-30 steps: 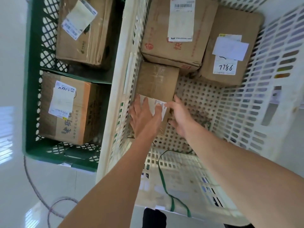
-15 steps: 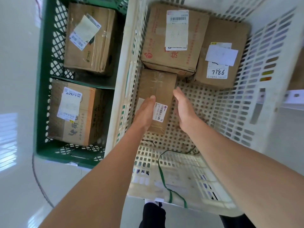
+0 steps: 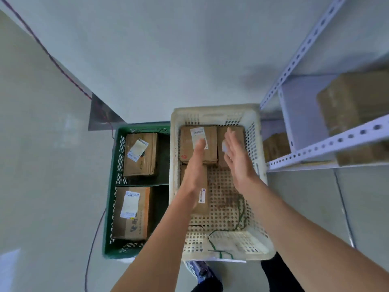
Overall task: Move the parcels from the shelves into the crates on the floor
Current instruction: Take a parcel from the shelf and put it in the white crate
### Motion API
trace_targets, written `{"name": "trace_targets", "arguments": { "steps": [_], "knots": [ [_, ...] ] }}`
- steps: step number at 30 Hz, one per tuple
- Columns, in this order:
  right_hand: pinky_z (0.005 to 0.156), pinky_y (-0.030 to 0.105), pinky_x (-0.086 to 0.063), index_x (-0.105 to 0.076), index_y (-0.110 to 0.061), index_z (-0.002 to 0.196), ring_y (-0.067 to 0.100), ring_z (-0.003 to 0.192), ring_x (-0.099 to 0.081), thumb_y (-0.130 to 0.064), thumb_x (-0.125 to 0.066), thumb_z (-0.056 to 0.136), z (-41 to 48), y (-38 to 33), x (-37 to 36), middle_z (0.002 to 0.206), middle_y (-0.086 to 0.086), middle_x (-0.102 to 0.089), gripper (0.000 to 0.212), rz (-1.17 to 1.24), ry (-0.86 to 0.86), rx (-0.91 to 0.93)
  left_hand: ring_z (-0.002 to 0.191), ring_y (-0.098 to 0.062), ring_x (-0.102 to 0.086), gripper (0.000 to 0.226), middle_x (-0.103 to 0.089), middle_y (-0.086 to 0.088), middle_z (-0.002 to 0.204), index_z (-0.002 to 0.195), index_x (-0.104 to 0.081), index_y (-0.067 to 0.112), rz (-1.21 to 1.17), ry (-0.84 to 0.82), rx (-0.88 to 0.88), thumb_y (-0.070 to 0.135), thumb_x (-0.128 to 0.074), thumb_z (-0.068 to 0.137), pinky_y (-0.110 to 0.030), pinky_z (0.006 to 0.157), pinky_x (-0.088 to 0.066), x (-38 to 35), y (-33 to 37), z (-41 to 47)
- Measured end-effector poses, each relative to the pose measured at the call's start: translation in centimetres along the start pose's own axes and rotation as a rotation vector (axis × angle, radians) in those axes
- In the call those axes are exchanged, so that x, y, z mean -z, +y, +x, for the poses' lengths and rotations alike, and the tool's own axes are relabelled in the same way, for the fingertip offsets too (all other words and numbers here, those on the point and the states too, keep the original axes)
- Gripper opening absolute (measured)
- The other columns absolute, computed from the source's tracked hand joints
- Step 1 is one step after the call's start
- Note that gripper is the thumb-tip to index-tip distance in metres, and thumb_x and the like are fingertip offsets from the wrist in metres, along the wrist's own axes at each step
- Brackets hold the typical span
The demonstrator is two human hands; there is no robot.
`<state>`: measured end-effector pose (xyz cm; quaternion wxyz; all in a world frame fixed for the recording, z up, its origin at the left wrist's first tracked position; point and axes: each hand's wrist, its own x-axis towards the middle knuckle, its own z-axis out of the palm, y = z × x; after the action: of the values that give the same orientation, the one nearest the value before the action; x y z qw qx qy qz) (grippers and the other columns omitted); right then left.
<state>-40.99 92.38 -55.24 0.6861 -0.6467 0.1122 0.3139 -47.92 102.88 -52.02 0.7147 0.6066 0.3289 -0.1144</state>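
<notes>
A white perforated crate (image 3: 259,220) stands on the floor below me. It holds a narrow brown parcel (image 3: 203,202) along its left wall and two larger parcels at the back, one with a long label (image 3: 189,144) and one (image 3: 235,133) partly behind my right hand. My left hand (image 3: 194,165) and my right hand (image 3: 236,157) hover above the crate with straight fingers, holding nothing. A green crate (image 3: 109,207) to the left holds two parcels, one at the back (image 3: 141,154) and one at the front (image 3: 132,213).
A white metal shelf rack (image 3: 328,144) stands at the right with brown parcels (image 3: 353,104) on it and another parcel (image 3: 275,144) lower down. A thin cable (image 3: 92,234) runs along the floor left of the green crate. My shoe (image 3: 202,270) is just below the white crate.
Both hands let go of the narrow parcel, which lies in the white crate. The hands rose and my head lifted, so the crates look smaller and the shelf came into view.
</notes>
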Motion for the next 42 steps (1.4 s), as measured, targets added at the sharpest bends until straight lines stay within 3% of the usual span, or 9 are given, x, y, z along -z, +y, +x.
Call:
{"name": "trace_targets", "arguments": {
  "steps": [5, 10, 15, 18, 23, 27, 31, 35, 42],
  "knots": [
    [0.13, 0.034, -0.021, -0.031, -0.039, 0.164, 0.002, 0.158, -0.025, -0.076, -0.045, 0.084, -8.8, -10.7, -0.1, 0.173, -0.017, -0.028, 0.09, 0.104, -0.011, 0.186, 0.16, -0.003, -0.026, 0.094, -0.03, 0.021, 0.173, 0.166, -0.033, 0.044, 0.001, -0.078, -0.118, 0.093, -0.031, 0.085, -0.05, 0.134, -0.018, -2.7, 9.3, -8.6],
    [0.129, 0.034, -0.024, -0.04, -0.051, 0.155, -0.005, 0.153, -0.031, -0.076, -0.046, 0.088, -16.9, -18.5, 2.4, 0.168, -0.024, -0.034, 0.072, 0.173, -0.01, 0.3, 0.162, -0.004, -0.023, 0.089, -0.029, 0.021, 0.174, 0.165, -0.033, 0.045, 0.031, -0.117, -0.198, 0.092, -0.03, 0.089, -0.05, 0.134, -0.019, -7.1, 15.4, -16.5],
    [0.126, 0.03, -0.026, -0.048, -0.066, 0.136, -0.009, 0.15, -0.034, -0.093, -0.058, 0.074, -26.1, -23.4, 7.2, 0.162, -0.031, -0.039, 0.068, 0.189, -0.063, 0.382, 0.159, -0.003, -0.028, 0.082, -0.031, 0.019, 0.173, 0.163, -0.036, 0.048, 0.057, -0.102, -0.294, 0.09, -0.027, 0.093, -0.054, 0.134, -0.019, -12.8, 18.4, -24.6],
    [0.124, 0.027, -0.027, -0.048, -0.064, 0.14, -0.011, 0.148, -0.035, -0.099, -0.061, 0.064, -31.4, -24.4, 11.0, 0.162, -0.031, -0.04, 0.085, 0.164, -0.082, 0.454, 0.158, -0.003, -0.03, 0.075, -0.035, 0.018, 0.172, 0.161, -0.039, 0.049, 0.047, -0.095, -0.335, 0.086, -0.027, 0.097, -0.054, 0.134, -0.019, -17.1, 18.5, -29.3],
    [0.131, 0.037, -0.023, -0.041, -0.049, 0.156, -0.003, 0.154, -0.031, -0.085, -0.052, 0.083, -39.1, -24.7, 19.0, 0.167, -0.024, -0.037, 0.082, 0.117, -0.056, 0.47, 0.157, -0.01, -0.034, 0.065, -0.038, 0.016, 0.168, 0.154, -0.04, 0.051, 0.073, -0.135, -0.378, 0.083, -0.032, 0.098, -0.043, 0.128, -0.028, -25.8, 16.8, -35.8],
    [0.132, 0.039, -0.022, -0.034, -0.037, 0.163, 0.007, 0.158, -0.028, -0.068, -0.036, 0.103, -43.1, -24.5, 26.2, 0.171, -0.014, -0.032, 0.068, 0.09, 0.057, 0.481, 0.156, -0.01, -0.035, 0.089, -0.033, 0.012, 0.172, 0.166, -0.032, 0.035, 0.127, -0.211, -0.418, 0.088, -0.034, 0.094, -0.046, 0.126, -0.028, -32.4, 15.2, -39.0],
    [0.129, 0.032, -0.024, -0.033, -0.039, 0.162, 0.0, 0.153, -0.033, -0.072, -0.037, 0.089, -46.0, -24.6, 32.6, 0.169, -0.019, -0.035, 0.08, 0.123, 0.122, 0.505, 0.148, -0.005, -0.04, 0.085, -0.035, 0.012, 0.171, 0.165, -0.032, 0.033, 0.155, -0.276, -0.401, 0.073, -0.026, 0.091, -0.052, 0.13, -0.027, -38.0, 14.5, -40.6],
    [0.13, 0.035, -0.024, -0.033, -0.04, 0.162, 0.002, 0.155, -0.032, -0.072, -0.035, 0.09, -47.6, -24.0, 38.5, 0.169, -0.019, -0.035, 0.078, 0.177, 0.198, 0.506, 0.132, 0.008, -0.053, 0.08, -0.051, 0.03, 0.155, 0.153, -0.044, 0.047, 0.209, -0.373, -0.397, 0.092, -0.032, 0.089, -0.047, 0.122, -0.036, -43.1, 14.2, -41.3],
    [0.131, 0.043, -0.024, -0.039, -0.041, 0.16, 0.006, 0.154, -0.035, -0.082, -0.043, 0.079, -47.8, -24.0, 47.8, 0.166, -0.018, -0.04, 0.09, 0.267, 0.316, 0.453, 0.151, -0.013, -0.042, 0.092, -0.038, 0.011, 0.171, 0.165, -0.037, 0.034, 0.286, -0.454, -0.325, 0.09, -0.027, 0.093, -0.042, 0.116, -0.033, -51.6, 13.6, -38.0]
  ]
}}
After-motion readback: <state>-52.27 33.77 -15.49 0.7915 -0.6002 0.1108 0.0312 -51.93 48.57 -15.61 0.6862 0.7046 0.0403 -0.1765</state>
